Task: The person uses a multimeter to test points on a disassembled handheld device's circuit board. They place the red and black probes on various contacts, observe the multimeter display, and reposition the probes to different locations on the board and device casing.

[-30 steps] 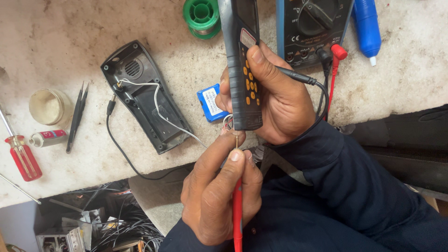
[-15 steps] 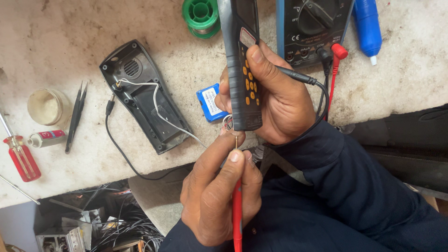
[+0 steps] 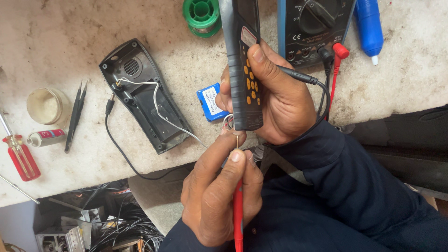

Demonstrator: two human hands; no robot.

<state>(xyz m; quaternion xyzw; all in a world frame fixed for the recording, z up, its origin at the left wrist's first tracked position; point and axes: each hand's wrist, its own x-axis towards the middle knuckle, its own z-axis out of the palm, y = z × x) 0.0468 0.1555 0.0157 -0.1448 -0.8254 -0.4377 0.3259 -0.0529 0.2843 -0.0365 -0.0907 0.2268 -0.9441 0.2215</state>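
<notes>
Here: your left hand [image 3: 219, 196] pinches the red probe [image 3: 238, 219], tip touching the wires under the handset [image 3: 243, 70], which your right hand [image 3: 275, 102] grips above the desk [image 3: 70, 42] edge. Keep both steady; touch one contact only.

Stained worktop [image 3: 70, 28]: open handset back shell [image 3: 144, 95], multimeter [image 3: 315, 28], solder spool [image 3: 201, 16], tweezers [image 3: 74, 116], red screwdriver [image 3: 19, 156], blue battery [image 3: 211, 101].

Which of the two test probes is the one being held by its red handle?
The red probe, pinched in the left hand with its metal tip pointing up at the black handset. The black probe lies under the right hand's thumb, pointing sideways.
</notes>
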